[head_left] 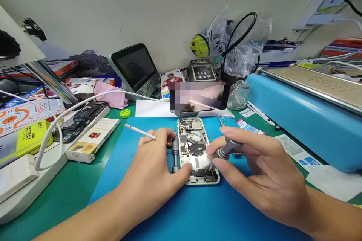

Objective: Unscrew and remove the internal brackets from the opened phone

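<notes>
Blue mat [158, 211]: covers the middle of the green bench [73, 188]. Its near half is bare apart from the two forearms, the widest open room in view.
Left edge: a flat carton [93, 139] lies just off the mat's left border, with a white cable [51, 131] looped over the clutter behind it.
Right edge: a long blue machine [305, 120] walls off the right side, with paper labels lying between it and the mat.
Back edge: a propped phone [198, 99] with a blurred screen stands just behind the mat, a glass jar [239, 96] to its right and a green cap [125, 113] to its left.
Opened phone [198, 150]: lies flat at the mat's centre, insides up, long axis pointing away from the person, between the two hands.
Left hand [152, 165]: fingers loosely curled, a thin white stick [140, 131] pinched between two of them and pointing left. The thumb presses the phone's near left corner.
Spare screwdriver [175, 154]: lies on the mat just beside the phone's left side, against the left hand.
Right hand [254, 169]: thumb and fingers closed round a grey screwdriver [226, 150], which is tilted with its tip down in the phone's lower right part.
</notes>
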A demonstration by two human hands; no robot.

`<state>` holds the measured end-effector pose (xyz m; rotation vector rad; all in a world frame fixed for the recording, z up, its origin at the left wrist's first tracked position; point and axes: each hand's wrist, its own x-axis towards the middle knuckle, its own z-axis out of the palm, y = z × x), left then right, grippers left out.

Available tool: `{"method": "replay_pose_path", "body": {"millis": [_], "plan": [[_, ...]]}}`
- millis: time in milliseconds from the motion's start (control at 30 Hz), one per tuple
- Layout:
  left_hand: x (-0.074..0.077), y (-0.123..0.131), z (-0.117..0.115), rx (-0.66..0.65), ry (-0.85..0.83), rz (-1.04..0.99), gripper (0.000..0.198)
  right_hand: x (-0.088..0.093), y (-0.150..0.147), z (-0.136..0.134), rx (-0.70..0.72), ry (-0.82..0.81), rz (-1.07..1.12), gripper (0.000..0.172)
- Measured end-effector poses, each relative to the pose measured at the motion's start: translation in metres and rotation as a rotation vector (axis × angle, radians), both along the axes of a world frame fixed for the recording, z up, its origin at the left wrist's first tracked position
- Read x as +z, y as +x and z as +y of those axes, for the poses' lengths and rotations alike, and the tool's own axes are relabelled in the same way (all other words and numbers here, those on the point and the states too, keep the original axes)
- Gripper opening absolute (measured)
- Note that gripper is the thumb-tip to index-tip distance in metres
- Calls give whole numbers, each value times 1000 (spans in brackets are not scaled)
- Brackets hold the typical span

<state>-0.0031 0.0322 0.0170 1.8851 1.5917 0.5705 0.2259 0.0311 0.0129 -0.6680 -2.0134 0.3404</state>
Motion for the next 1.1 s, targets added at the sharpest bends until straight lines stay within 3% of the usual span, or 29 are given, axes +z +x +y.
{"method": "replay_pose_path", "body": {"millis": [433,633,900,967,1100], "plan": [[-1,-2,0,-40,26,-20,34,13,-3,0,-35,5,108,72],[-1,-3,0,-54,89,-7,32,10,-6,1,-34,18,188,79],[-3,-4,-5,19,131,-55,32,12,-3,5,-46,9,168,73],[-2,-5,-7,-25,204,-60,28,12,-3,5,-40,-6,164,70],[-3,-5,-11,-248,375,-91,26,12,-4,5,-50,-8,174,67]]}}
